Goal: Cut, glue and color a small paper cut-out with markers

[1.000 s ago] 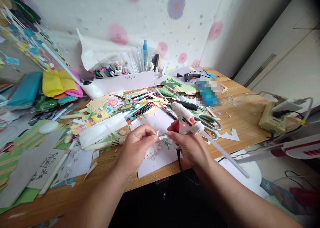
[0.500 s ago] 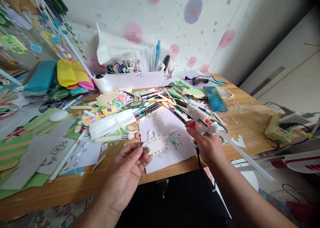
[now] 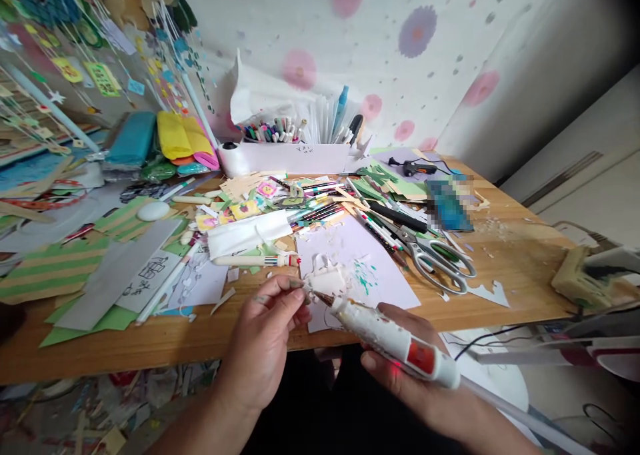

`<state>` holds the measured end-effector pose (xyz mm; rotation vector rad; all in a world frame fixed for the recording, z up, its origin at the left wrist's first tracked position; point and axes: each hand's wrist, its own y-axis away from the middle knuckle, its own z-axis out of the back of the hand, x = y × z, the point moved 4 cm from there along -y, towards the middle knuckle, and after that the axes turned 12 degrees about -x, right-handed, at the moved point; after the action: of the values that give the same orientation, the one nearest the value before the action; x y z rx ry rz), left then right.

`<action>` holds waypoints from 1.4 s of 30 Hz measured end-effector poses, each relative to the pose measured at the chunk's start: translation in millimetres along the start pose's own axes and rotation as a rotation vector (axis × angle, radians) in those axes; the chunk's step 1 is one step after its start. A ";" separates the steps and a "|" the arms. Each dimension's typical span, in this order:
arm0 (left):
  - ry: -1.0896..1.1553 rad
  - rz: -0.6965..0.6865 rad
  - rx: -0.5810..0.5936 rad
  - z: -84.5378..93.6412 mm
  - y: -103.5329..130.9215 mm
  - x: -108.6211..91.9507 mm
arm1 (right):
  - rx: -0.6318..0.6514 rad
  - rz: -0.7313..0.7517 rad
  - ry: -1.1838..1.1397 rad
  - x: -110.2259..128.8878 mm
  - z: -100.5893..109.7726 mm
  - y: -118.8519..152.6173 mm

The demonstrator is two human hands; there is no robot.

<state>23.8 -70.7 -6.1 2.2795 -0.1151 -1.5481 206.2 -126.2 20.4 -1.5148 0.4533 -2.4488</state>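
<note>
My left hand pinches the left end of a small white cut-out piece with a scalloped edge and a loop on top. In my right hand is a white hot glue gun with a red light glowing on its side and a long glue stick out of its back. The gun's nozzle points left, right by my left fingertips and the piece's lower edge; whether it touches cannot be made out. Beneath lies a pale sheet of paper with green marks.
Scissors and loose pens sit beyond the glue gun. A black glue gun and a phone rest at the back right. Striped green paper and scraps cover the left. A pen box stands against the wall; a power strip is at right.
My right hand has brought the glue gun down and toward me, turning its nozzle to the white piece. The scissors now show fully. The view has shifted left.
</note>
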 end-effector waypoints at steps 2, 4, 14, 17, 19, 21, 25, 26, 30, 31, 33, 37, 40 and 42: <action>-0.017 -0.018 0.004 0.5 1.2 0.1 | 0.015 0.047 0.039 2.0 -3.7 0.0; -0.029 -0.038 0.014 0.5 2.1 0.5 | 0.037 0.085 0.090 4.0 -6.1 -0.1; -0.091 -0.138 0.094 2.6 2.8 4.9 | 0.017 0.164 0.170 3.2 -4.6 0.5; -0.111 -0.168 0.106 3.9 3.4 4.6 | 0.024 0.173 0.167 1.0 -5.2 1.5; -0.123 -0.197 0.110 4.7 3.6 3.8 | 0.028 0.169 0.164 0.7 -5.6 1.2; -0.140 -0.216 0.103 5.9 3.0 3.3 | 0.036 0.172 0.166 1.5 -6.1 0.8; -0.155 -0.208 0.091 9.4 1.0 3.6 | 0.028 0.173 0.166 3.2 -6.3 1.1; -0.151 -0.200 0.095 10.3 0.6 3.9 | 0.024 0.165 0.164 3.1 -6.2 1.3; -0.166 -0.144 0.142 12.9 -0.5 8.0 | 0.012 0.158 0.166 3.6 -7.0 1.2; -0.174 -0.139 0.154 13.3 -0.7 9.2 | 0.008 0.162 0.169 4.1 -7.3 0.8; -0.187 -0.159 0.157 14.7 -1.3 10.3 | 0.007 0.168 0.167 4.9 -8.0 0.0; -0.361 -0.460 0.100 18.9 -2.7 2.5 | 0.017 0.153 0.169 1.0 -8.6 1.2; -0.539 -0.702 0.081 21.8 -4.3 -5.0 | -0.016 0.038 0.148 -12.2 -4.4 4.5; -0.595 -0.771 0.072 25.1 -8.1 -8.1 | -0.073 -0.120 0.075 -25.2 1.0 6.4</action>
<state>-3.4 -67.6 -9.8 1.9178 0.6308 -2.6011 218.4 -123.5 -2.4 -1.5233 0.4839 -2.6155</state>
